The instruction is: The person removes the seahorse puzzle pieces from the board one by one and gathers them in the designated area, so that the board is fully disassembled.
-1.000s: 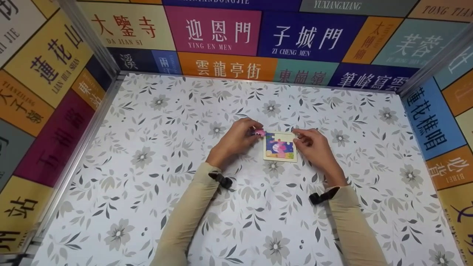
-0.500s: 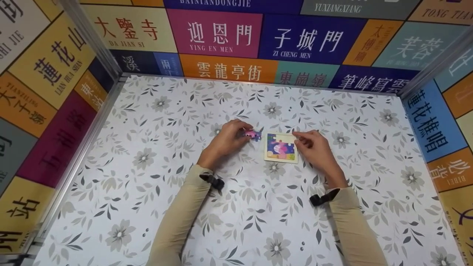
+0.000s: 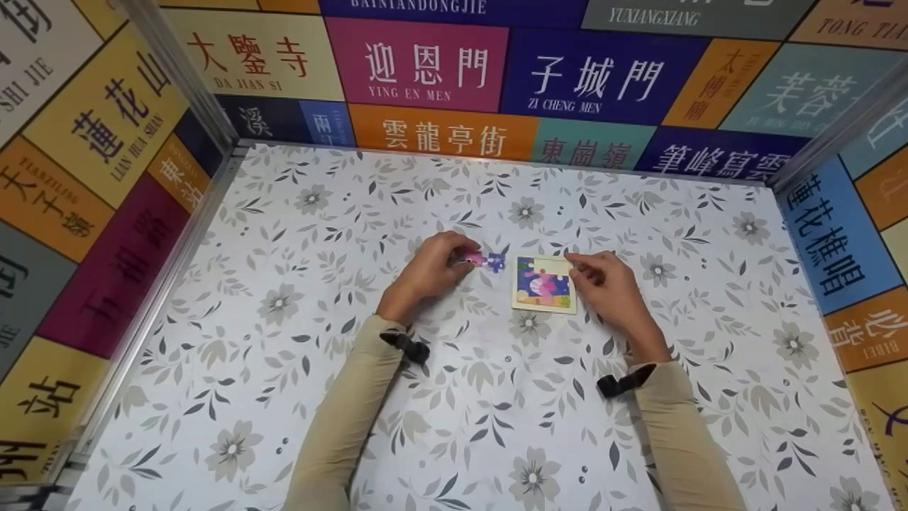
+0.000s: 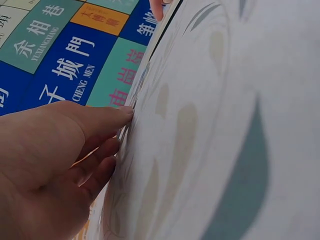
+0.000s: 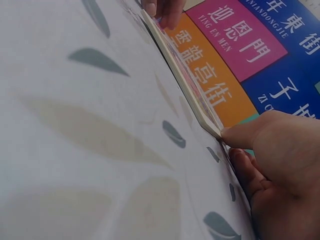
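Observation:
My left hand [image 3: 430, 268] pinches a pink jigsaw piece [image 3: 472, 258] between thumb and fingertips, close over the table. A purple-blue jigsaw piece [image 3: 496, 262] adjoins it on the right, just left of the puzzle board. The square jigsaw board [image 3: 544, 310] lies flat with a cream border, and a pale gap shows in its upper right part. A pink figure on a blue ground fills most of the rest. At the board's upper right corner my right hand [image 3: 610, 284] holds the edge, thumb on the side. In the right wrist view, the thumb [image 5: 245, 136] meets the board's corner.
A white floral cloth [image 3: 461, 426] covers the table. Panels with large lettering [image 3: 425, 67] rise along the back and both sides, with metal rails at the left edge [image 3: 163, 284]. Each sleeve cuff carries a black wrist camera [image 3: 406, 346].
My left hand has drawn left from the board's upper left edge with the pink piece, and the purple-blue piece beside it now shows more fully. The right hand stays at the board's corner.

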`<state>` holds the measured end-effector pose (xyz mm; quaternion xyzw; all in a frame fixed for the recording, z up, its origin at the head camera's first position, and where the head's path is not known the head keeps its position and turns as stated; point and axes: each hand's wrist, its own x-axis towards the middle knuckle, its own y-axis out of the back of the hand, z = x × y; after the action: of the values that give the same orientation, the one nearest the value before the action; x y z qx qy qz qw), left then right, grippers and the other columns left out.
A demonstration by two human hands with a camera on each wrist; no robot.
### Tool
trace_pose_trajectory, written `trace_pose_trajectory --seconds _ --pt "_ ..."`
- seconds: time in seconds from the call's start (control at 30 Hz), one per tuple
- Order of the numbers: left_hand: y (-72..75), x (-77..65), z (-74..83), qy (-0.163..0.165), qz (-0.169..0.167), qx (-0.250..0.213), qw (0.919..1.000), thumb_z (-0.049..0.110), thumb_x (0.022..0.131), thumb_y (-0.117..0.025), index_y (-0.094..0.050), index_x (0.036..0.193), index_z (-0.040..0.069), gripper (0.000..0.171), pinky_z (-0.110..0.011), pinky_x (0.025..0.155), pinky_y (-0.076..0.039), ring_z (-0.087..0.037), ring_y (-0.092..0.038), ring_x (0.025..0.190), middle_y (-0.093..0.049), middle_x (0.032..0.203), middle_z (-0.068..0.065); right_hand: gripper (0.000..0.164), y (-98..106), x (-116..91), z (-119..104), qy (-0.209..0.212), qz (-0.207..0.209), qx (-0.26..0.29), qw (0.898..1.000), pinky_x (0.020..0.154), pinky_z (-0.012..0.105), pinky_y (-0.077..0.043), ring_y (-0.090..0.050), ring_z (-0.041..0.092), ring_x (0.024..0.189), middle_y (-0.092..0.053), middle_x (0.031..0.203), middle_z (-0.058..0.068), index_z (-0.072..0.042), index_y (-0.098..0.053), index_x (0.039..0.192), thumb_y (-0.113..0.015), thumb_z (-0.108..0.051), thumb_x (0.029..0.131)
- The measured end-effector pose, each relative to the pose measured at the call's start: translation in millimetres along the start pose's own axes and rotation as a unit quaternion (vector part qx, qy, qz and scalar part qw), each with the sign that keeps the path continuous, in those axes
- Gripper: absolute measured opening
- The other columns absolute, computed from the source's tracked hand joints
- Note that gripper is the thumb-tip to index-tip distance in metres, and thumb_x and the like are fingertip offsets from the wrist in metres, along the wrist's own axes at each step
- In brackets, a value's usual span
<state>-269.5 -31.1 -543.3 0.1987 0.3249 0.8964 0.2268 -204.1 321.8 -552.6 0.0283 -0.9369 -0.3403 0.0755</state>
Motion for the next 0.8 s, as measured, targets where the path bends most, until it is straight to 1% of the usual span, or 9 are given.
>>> trace_pose_trajectory --seconds 0.2,0.4,0.7,0.8 --pt "-0.8 0.3 0.8 0.002 -0.005 0.007 1.0 0.006 0.1 -0.074 -0.075 0.128 -0.001 0.029 -0.045 0.102 -0.057 -0.032 -0.07 0.114 -0.075 0.123 -0.018 0.037 -0.5 0.4 2.2 0.0 0.007 0.003 1.0 0.079 0.009 -0.05 -0.063 0.018 0.095 -0.066 0.112 0.015 -0.009 -0.071 0.142 -0.07 -0.013 0.105" --pt "-1.3 0.9 1.2 0.005 -0.008 0.004 0.9999 0.007 0.099 -0.075 -0.075 0.129 0.0 0.03 -0.044 0.102 -0.056 -0.031 -0.07 0.114 -0.075 0.124 -0.016 0.035 -0.6 0.5 3.5 0.002 0.017 0.01 1.0 0.078 0.007 -0.05 -0.064 0.021 0.095 -0.067 0.111 0.018 -0.003 -0.073 0.138 -0.071 -0.011 0.104" --pt "-0.1 1.3 1.0 0.014 -0.011 0.004 0.9998 0.007 0.099 -0.075 -0.074 0.132 0.001 0.033 -0.043 0.104 -0.056 -0.03 -0.07 0.117 -0.075 0.126 -0.015 0.035 -0.8 1.8 2.2 -0.017 0.012 0.008 1.0 0.079 0.009 -0.051 -0.064 0.017 0.095 -0.066 0.112 0.014 -0.006 -0.073 0.138 -0.072 -0.013 0.104" --pt "1.1 0.4 1.3 0.02 -0.011 -0.005 0.9997 0.007 0.099 -0.075 -0.073 0.133 0.002 0.034 -0.043 0.104 -0.056 -0.03 -0.07 0.117 -0.074 0.127 -0.015 0.036 -1.1 2.2 1.4 -0.023 0.007 0.011 1.0 0.079 0.009 -0.051 -0.063 0.016 0.096 -0.066 0.113 0.013 -0.006 -0.072 0.139 -0.072 -0.014 0.104"
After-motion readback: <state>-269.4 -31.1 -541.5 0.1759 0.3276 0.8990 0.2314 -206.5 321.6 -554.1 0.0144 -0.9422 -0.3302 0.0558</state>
